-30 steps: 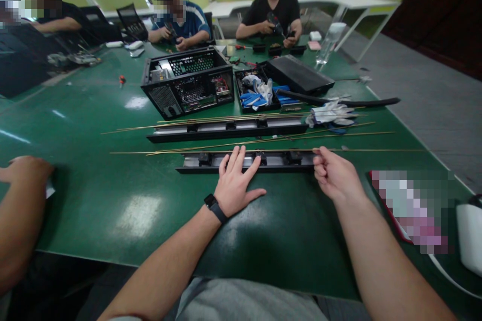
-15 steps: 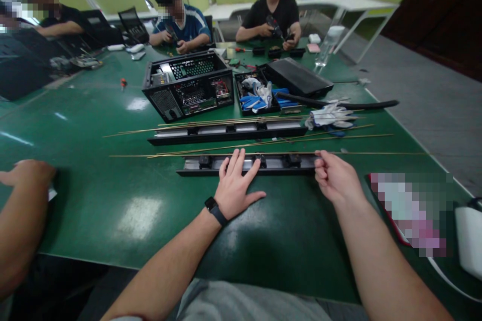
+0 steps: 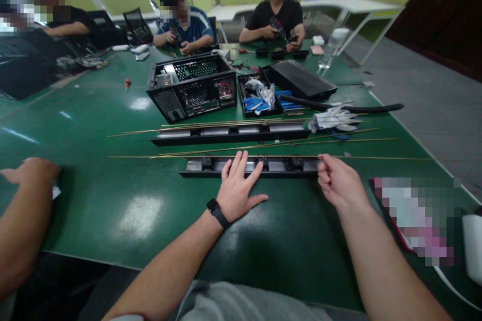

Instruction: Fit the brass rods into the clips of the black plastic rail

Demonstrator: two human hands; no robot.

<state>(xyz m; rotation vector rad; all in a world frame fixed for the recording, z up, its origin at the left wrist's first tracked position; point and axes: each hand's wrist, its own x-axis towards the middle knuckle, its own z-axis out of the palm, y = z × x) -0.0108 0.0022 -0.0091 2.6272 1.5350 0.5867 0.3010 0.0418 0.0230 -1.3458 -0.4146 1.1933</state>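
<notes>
My left hand (image 3: 240,185), a dark watch at its wrist, lies with fingers spread across the near black-and-silver channel (image 3: 279,166). Its fingertips reach the channel's far edge, where a thin gold-coloured rod (image 3: 169,157) runs lengthwise. At the channel's right end, my right hand (image 3: 341,180) is closed, thumb and forefinger pinching that rod, which sticks out well beyond the hand on the right. Small black blocks (image 3: 296,163) sit inside the channel. Behind it lies a second such channel (image 3: 226,135) with several gold rods along and near it.
Farther back stand an open black computer case (image 3: 192,88), a black tray (image 3: 259,110) with gloves, and a black panel (image 3: 301,77). White gloves (image 3: 335,119) lie right of the rear channel. A phone (image 3: 412,218) is at right. Another person's arm (image 3: 28,210) rests at left; co-workers sit opposite.
The view has shifted slightly, so everything appears a little farther right. The rod's right end has moved slightly left relative to the table; both hands keep their poses.
</notes>
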